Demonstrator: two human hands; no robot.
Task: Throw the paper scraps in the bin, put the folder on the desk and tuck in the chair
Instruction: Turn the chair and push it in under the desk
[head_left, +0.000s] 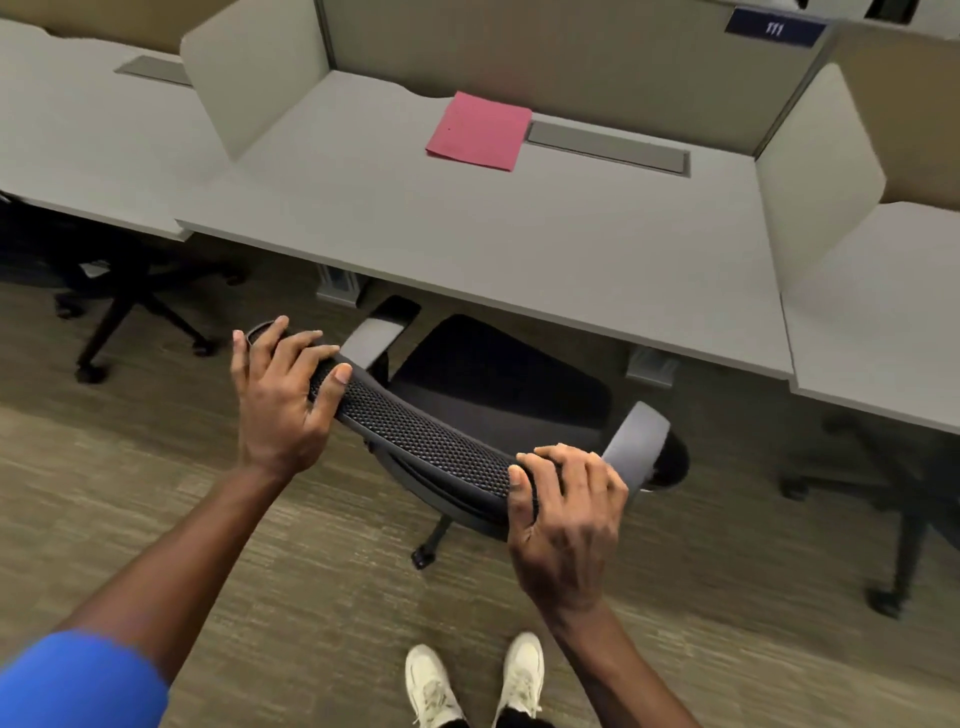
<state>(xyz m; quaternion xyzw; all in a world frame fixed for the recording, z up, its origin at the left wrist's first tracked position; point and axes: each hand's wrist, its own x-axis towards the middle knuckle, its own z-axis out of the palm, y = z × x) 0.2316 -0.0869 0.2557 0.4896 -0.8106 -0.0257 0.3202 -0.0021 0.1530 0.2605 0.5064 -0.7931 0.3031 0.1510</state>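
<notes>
A black mesh office chair (426, 431) stands in front of the grey desk (467, 244), its seat partly under the desk edge. My left hand (283, 397) grips the left end of the backrest's top edge. My right hand (566, 514) grips the right end. A pink folder (478, 132) lies flat on the desk near the back, beside a grey cable cover. No paper scraps or bin are in view.
Grey divider panels (234, 83) flank the desk on both sides. Other chairs' wheeled bases stand under the left desk (124, 322) and the right desk (904, 519). Desk legs (340, 283) stand beneath the front edge. My white shoes (475, 680) are on the carpet.
</notes>
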